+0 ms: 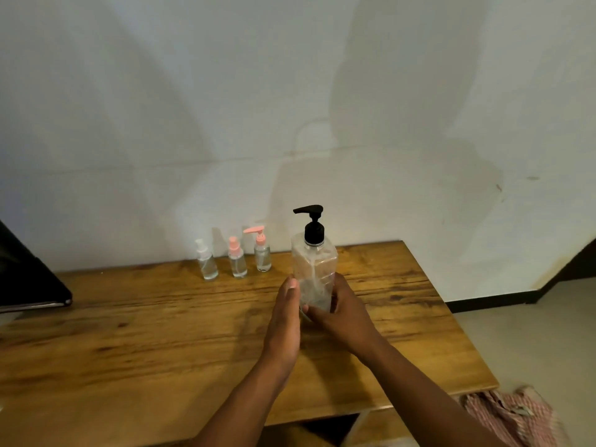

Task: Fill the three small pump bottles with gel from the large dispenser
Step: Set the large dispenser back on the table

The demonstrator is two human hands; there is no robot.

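The large clear dispenser [314, 266] with a black pump head stands upright on the wooden table [145, 333]. My right hand [338, 314] grips its lower part from the right, thumb across the front. My left hand [285, 321] lies against its left side with straight fingers. Three small clear bottles stand in a row by the wall, left of the dispenser: one with a white cap [206, 261], one with a pink cap [237, 259], and one with a pink pump [262, 251].
A dark, flat object [29, 279] sits at the table's left edge. A checked red-and-white cloth [512, 414] lies on the floor past the table's right front corner. The white wall [290, 108] runs directly behind the table.
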